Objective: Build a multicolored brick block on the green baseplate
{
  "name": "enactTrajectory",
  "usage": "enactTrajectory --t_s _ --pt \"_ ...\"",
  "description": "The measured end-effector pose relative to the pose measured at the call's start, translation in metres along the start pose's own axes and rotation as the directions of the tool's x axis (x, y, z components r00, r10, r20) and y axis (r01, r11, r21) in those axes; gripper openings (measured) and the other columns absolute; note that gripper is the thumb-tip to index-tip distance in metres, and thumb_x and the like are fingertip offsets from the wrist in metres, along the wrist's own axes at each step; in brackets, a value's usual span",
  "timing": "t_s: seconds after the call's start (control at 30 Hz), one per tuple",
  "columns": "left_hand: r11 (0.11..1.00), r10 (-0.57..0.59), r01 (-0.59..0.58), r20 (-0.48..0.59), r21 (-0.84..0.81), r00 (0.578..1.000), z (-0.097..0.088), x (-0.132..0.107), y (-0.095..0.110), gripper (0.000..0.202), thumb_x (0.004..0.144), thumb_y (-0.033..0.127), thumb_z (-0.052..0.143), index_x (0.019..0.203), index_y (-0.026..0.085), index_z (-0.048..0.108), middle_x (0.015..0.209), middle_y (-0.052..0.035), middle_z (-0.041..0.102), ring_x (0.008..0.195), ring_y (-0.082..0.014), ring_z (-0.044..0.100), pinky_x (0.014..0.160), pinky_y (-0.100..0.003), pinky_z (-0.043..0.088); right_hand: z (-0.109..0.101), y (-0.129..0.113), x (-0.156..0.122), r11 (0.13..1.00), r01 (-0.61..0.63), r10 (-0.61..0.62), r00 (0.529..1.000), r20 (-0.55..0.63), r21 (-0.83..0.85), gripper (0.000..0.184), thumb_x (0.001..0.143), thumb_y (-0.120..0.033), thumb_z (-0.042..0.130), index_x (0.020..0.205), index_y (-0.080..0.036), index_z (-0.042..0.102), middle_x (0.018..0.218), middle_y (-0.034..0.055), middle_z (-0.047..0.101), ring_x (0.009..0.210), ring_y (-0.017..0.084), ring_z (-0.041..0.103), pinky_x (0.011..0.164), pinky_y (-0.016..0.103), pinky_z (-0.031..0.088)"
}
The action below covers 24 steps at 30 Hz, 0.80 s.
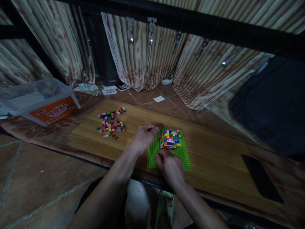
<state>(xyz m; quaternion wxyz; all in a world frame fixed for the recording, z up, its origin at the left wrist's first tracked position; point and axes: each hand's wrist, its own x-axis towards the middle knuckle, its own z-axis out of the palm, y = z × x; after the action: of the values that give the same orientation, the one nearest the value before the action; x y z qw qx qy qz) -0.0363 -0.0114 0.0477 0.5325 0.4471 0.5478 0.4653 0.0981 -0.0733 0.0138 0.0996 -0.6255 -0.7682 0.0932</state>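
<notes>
A block structure of many-coloured toy bricks [171, 137] stands on a green studded baseplate [186, 160] on the wooden board. Just left of the structure, over the plate's left edge, is my left hand [145, 136], its fingers closed in a pinch; whatever is between them is too small to make out. My right hand [171, 163] is at the structure's near side, over the plate, with curled fingers close to its lower left corner. What those fingertips hold, if anything, is hidden.
Loose coloured bricks [111, 122] lie scattered on the board's left part. Beyond them stands a clear plastic bin [59, 106] with an orange label. A dark flat object [262, 178] rests at the board's right end. Striped curtains [152, 63] hang behind.
</notes>
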Motion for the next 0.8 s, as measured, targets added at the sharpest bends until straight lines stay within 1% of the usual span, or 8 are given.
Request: enactTrajectory --t_s 0.07,0.13,0.2,0.3,0.37,0.43,0.57,0.8 --pt "1.000 0.012 -0.011 0.011 -0.009 1.000 0.000 0.000 -0.001 0.024 0.075 0.034 0.056 0.062 0.015 0.056 0.050 0.0049 0.043 0.044 -0.0063 0.034 0.045 -0.022 0.023 -0.009 0.000 -0.003 0.978 0.063 -0.056 0.998 -0.043 0.199 0.014 0.088 -0.025 0.050 0.086 -0.019 0.063 0.076 0.0024 0.070 0.066 0.015 0.065 0.061 0.024 0.044" --pt "1.000 0.013 -0.013 0.016 -0.010 1.000 0.001 0.000 -0.003 0.022 0.075 0.033 0.056 0.063 0.015 0.057 0.050 0.0050 0.043 0.044 -0.0065 0.034 0.045 -0.022 0.023 -0.020 0.002 -0.003 0.914 0.103 -0.069 0.992 -0.102 0.393 0.012 0.087 -0.024 0.051 0.085 -0.020 0.062 0.075 0.0004 0.069 0.066 0.014 0.064 0.063 0.023 0.045" --pt "1.000 0.004 -0.004 0.015 0.003 1.000 0.001 0.000 -0.004 0.021 0.075 0.034 0.056 0.065 0.015 0.058 0.049 0.0054 0.043 0.044 -0.0066 0.033 0.045 -0.022 0.022 -0.030 0.008 -0.001 0.841 0.121 -0.034 0.985 -0.171 0.528 0.011 0.086 -0.026 0.052 0.084 -0.021 0.062 0.077 -0.0002 0.069 0.069 0.014 0.065 0.065 0.023 0.048" --pt "1.000 -0.001 0.001 0.026 0.015 1.000 0.002 0.000 -0.005 0.023 0.075 0.036 0.057 0.064 0.015 0.058 0.049 0.0058 0.041 0.044 -0.0065 0.032 0.044 -0.022 0.022 -0.039 0.022 0.007 0.766 0.123 0.078 0.956 -0.282 0.631 0.012 0.084 -0.029 0.056 0.090 -0.022 0.063 0.085 0.0018 0.072 0.077 0.016 0.068 0.072 0.028 0.051" --pt "1.000 0.002 -0.003 0.036 0.017 0.999 0.004 0.000 -0.007 0.025 0.075 0.037 0.058 0.062 0.016 0.056 0.049 0.0061 0.040 0.044 -0.0064 0.032 0.044 -0.022 0.022 -0.041 0.031 0.012 0.751 0.132 0.133 0.930 -0.344 0.647 0.015 0.083 -0.030 0.058 0.094 -0.021 0.064 0.091 0.0038 0.073 0.082 0.018 0.069 0.076 0.031 0.052" --pt "1.000 0.000 -0.001 0.036 0.022 0.999 0.006 0.001 -0.008 0.025 0.074 0.038 0.059 0.063 0.016 0.057 0.048 0.0064 0.040 0.043 -0.0065 0.031 0.044 -0.022 0.022 -0.042 0.036 0.017 0.763 0.149 0.132 0.916 -0.378 0.628 0.016 0.084 -0.030 0.057 0.095 -0.021 0.064 0.094 0.0049 0.072 0.086 0.019 0.068 0.080 0.033 0.052" --pt "0.999 -0.003 0.002 0.037 0.040 0.999 0.008 0.001 -0.010 0.024 0.075 0.039 0.058 0.068 0.015 0.061 0.049 0.0060 0.043 0.044 -0.0072 0.034 0.045 -0.022 0.023 -0.042 0.035 0.024 0.805 0.195 0.060 0.913 -0.403 0.561 0.016 0.086 -0.031 0.055 0.094 -0.023 0.066 0.096 0.0050 0.070 0.092 0.020 0.065 0.085 0.036 0.049" --pt "0.988 0.062 -0.070 0.061 0.140 0.996 0.010 -0.001 -0.011 0.026 0.077 0.035 0.054 0.059 0.016 0.057 0.049 0.0063 0.040 0.047 -0.0081 0.034 0.048 -0.023 0.025 -0.039 0.023 0.036 0.821 0.281 -0.048 0.902 -0.429 0.498 0.013 0.086 -0.028 0.055 0.087 -0.024 0.068 0.092 0.0045 0.068 0.095 0.021 0.058 0.087 0.037 0.046"
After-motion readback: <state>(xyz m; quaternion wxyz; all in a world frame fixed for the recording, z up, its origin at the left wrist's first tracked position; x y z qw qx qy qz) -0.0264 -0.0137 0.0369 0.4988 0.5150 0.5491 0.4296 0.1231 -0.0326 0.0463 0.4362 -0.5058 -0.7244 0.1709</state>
